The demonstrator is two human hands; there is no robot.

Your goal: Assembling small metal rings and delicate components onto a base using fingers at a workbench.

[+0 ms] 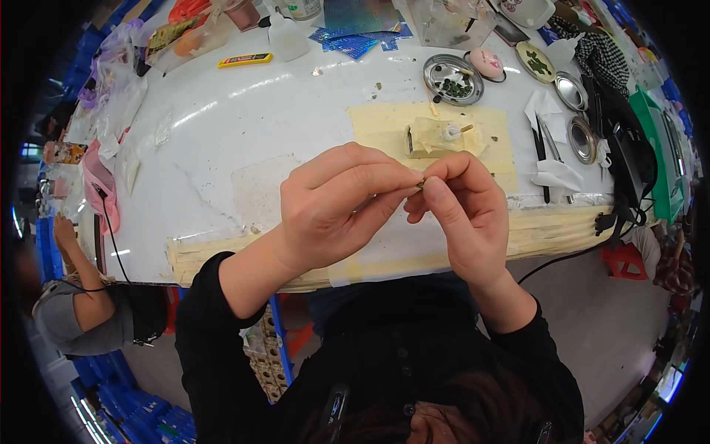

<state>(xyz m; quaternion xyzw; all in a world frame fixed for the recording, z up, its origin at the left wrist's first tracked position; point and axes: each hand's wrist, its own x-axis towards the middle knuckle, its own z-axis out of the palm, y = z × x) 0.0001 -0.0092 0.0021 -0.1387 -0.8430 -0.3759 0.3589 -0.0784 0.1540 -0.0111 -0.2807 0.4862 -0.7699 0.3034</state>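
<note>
Both my hands meet above the table's front edge, fingertips almost touching. My left hand [336, 196] pinches from the left, thumb and forefinger closed on a tiny dark piece [420, 185], too small to name. From the right, my right hand [467, 214] closes thumb and forefinger on the same piece, its other fingers curled. Just beyond them sits a small block wrapped in yellowish tape [421, 140], with a white nozzle-like piece and a short stick on top. Farther back a round metal dish [473, 95] holds several small dark green pieces.
Tweezers [551, 140] lie on white tissue at the right, near round metal tins [581, 139]. A yellow box [245, 61], a white squeeze bottle [287, 37] and blue glittery sheets [355, 44] lie at the back. A pink cloth [100, 177] hangs over the left edge; another person [81, 311] sits there.
</note>
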